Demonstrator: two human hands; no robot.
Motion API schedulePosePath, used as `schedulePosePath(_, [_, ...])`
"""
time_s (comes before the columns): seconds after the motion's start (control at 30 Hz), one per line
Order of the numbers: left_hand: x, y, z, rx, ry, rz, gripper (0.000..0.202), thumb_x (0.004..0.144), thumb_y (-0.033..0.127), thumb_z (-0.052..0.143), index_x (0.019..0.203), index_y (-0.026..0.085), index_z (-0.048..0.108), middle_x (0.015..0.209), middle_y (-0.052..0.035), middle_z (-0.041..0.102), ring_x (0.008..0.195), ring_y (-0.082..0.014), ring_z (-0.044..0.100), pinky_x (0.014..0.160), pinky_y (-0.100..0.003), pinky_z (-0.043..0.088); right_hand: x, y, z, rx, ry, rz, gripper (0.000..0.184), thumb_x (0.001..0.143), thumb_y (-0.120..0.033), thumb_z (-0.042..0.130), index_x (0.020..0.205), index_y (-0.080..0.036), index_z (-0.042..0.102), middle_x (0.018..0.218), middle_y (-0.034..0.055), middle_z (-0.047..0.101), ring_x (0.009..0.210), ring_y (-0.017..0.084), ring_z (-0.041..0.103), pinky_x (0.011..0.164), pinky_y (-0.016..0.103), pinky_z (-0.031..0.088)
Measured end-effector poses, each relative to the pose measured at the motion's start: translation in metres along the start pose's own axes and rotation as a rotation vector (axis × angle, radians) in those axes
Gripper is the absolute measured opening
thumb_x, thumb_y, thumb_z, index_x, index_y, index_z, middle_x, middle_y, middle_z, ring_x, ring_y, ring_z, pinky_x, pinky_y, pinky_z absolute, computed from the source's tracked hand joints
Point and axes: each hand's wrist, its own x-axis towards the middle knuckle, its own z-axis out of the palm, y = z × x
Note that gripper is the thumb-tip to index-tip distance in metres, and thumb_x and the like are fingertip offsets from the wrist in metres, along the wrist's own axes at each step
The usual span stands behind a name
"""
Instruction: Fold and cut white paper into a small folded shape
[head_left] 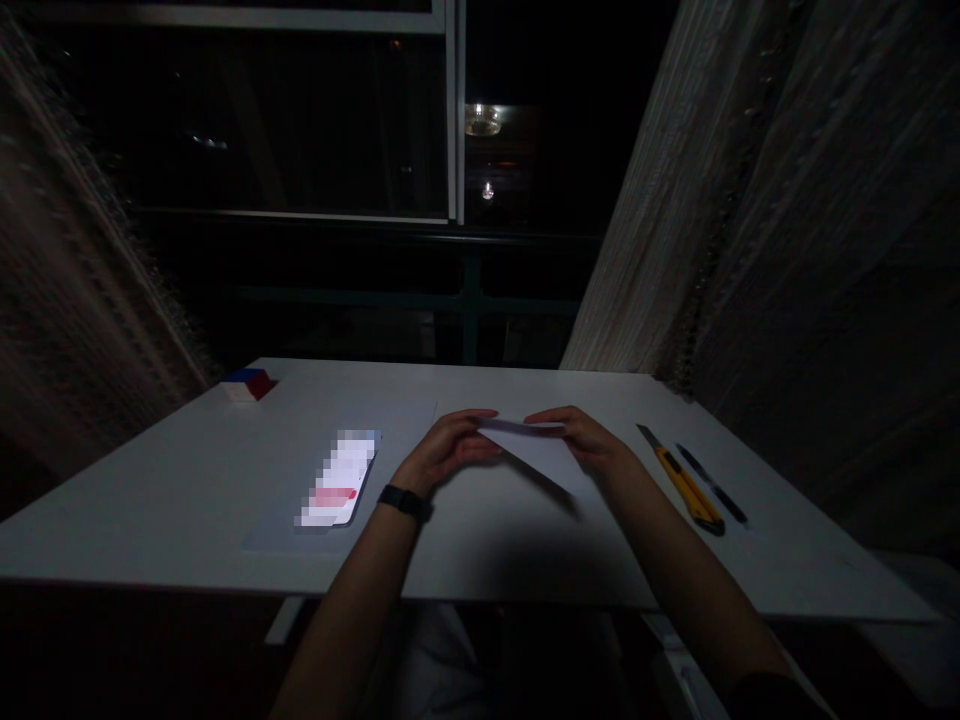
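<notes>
Between my two hands a piece of white paper [536, 450] is held tilted above the white table [480, 575], and it casts a dark shadow below. My left hand [454, 440], with a dark band on the wrist, grips the paper's left end between thumb and fingers. At the other end my right hand [581, 435] pinches the paper's right edge. Whether the sheet is folded I cannot tell in the dim light.
Left of my hands a lit phone [341, 480] lies on a flat white sheet [409, 425]. A red, blue and white block [247, 384] sits at the far left. On the right lie a yellow utility knife [686, 485] and a dark pen [712, 483]. Curtains [637, 200] hang beyond the table.
</notes>
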Motion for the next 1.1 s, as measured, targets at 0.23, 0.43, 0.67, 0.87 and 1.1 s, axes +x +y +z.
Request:
schedulePosePath(0.23, [0.007,-0.002,-0.006,-0.102,0.062,-0.047,0.032,0.074,0.01,0.046,0.102,0.001,0.058,0.084,-0.0194,0.067,0.078,-0.0248,0.067,0.076,-0.039,0.053,0.002,0.001,-0.002,0.044,-0.009,-0.002,0.031,0.053,-0.008,0.069,0.084,-0.014,0.071,0.077,0.0065,0.071,0.065,0.016,0.065,0.064,0.027,0.05])
schedulePosePath(0.43, [0.009,-0.002,-0.007,-0.093,0.135,-0.011,0.024,0.073,0.009,0.046,0.092,0.003,0.059,0.074,-0.0153,0.067,0.071,-0.0219,0.067,0.075,-0.037,0.054,0.003,0.001,-0.008,0.069,0.017,-0.008,0.032,0.054,-0.007,0.068,0.085,-0.013,0.07,0.078,0.0075,0.071,0.067,0.016,0.065,0.067,0.028,0.05])
schedulePosePath(0.67, [0.007,0.001,-0.004,-0.112,0.175,0.07,0.028,0.075,0.008,0.047,0.1,0.007,0.057,0.08,-0.0131,0.067,0.073,-0.0198,0.067,0.072,-0.033,0.055,0.004,0.001,-0.003,0.046,0.072,-0.029,0.026,0.055,-0.008,0.066,0.079,-0.015,0.071,0.073,0.0077,0.071,0.064,0.018,0.065,0.066,0.03,0.051])
schedulePosePath(0.87, [0.005,0.002,0.002,-0.165,0.137,-0.06,0.032,0.08,0.033,0.052,0.102,0.009,0.054,0.091,-0.0181,0.066,0.082,-0.0251,0.066,0.071,-0.04,0.054,0.019,0.012,0.011,-0.033,0.362,-0.362,0.026,0.059,-0.013,0.063,0.082,-0.019,0.072,0.088,0.006,0.07,0.084,0.023,0.064,0.081,0.038,0.047])
schedulePosePath(1.1, [0.007,-0.007,0.002,0.09,0.204,0.077,0.038,0.072,0.039,0.066,0.096,0.011,0.059,0.083,-0.0115,0.068,0.067,-0.0182,0.066,0.057,-0.026,0.053,0.013,0.028,0.047,-0.502,0.312,-0.612,0.04,0.066,-0.009,0.048,0.093,-0.028,0.071,0.11,-0.0005,0.064,0.108,0.021,0.054,0.099,0.038,0.035])
